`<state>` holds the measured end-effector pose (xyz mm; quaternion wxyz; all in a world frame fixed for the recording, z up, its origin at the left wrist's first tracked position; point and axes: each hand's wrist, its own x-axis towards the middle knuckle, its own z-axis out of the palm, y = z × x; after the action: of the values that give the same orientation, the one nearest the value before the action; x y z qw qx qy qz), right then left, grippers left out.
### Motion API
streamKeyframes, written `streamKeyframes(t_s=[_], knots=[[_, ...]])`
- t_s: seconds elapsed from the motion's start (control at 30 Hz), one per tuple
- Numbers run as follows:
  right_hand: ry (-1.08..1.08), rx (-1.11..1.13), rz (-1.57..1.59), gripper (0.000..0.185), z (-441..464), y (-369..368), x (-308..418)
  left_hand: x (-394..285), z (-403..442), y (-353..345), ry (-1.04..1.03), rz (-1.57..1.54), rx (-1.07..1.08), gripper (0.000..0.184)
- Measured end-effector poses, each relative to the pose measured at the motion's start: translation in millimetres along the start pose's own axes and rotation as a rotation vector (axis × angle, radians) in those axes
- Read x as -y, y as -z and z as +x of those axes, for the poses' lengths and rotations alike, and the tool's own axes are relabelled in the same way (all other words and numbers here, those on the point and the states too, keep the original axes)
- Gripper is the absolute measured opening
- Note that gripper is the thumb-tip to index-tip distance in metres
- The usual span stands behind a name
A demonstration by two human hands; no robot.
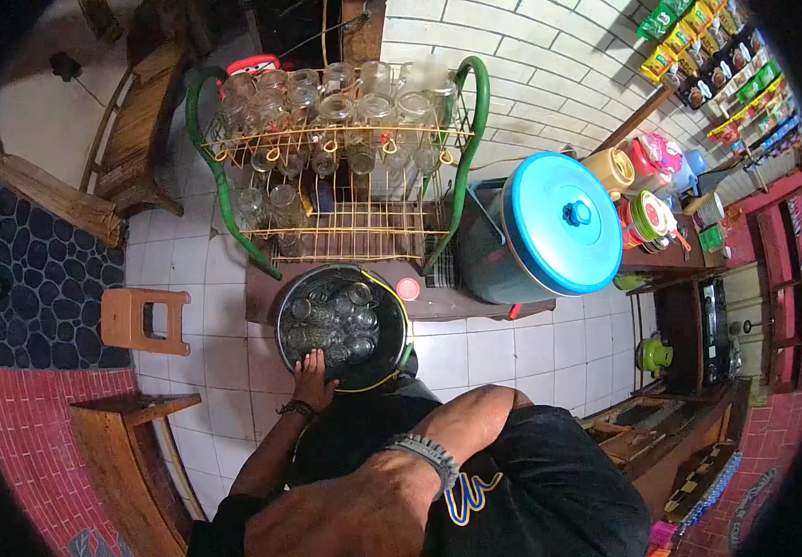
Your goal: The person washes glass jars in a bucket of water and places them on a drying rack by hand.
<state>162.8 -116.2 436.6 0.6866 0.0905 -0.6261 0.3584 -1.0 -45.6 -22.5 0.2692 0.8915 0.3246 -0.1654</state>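
Note:
My left hand [312, 380] lies with its fingers stretched out over the near rim of a black bucket [389, 330], its fingertips next to the glasses inside. It wears a dark beaded bracelet. Several clear glass mugs [328, 320] are heaped in the bucket, some on their sides. My right forearm is bent across the front of me, with a grey band [427, 457] at the wrist. The back of my right hand [336, 509] shows close to the camera at the bottom; its fingers are hidden.
Behind the bucket stands a wire rack [354, 243] with green side tubes, holding several upturned glasses [375, 109]. To the right is a large drink cooler with a blue lid [563, 223]. A brown plastic stool [145, 320] stands left, near a wooden bench [108, 464].

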Motion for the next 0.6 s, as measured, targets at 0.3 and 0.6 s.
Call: streamKeyframes(t_s=[0.3, 0.6], knots=[[-0.353, 0.024, -0.601, 0.036, -69, 35, -11, 22, -3, -44, -0.169, 0.053, -0.358, 0.081], [-1.289, -0.004, -1.265, 0.025, -287, 97, -42, 10, 3, -2, 0.001, -0.136, 0.045, 0.100]])
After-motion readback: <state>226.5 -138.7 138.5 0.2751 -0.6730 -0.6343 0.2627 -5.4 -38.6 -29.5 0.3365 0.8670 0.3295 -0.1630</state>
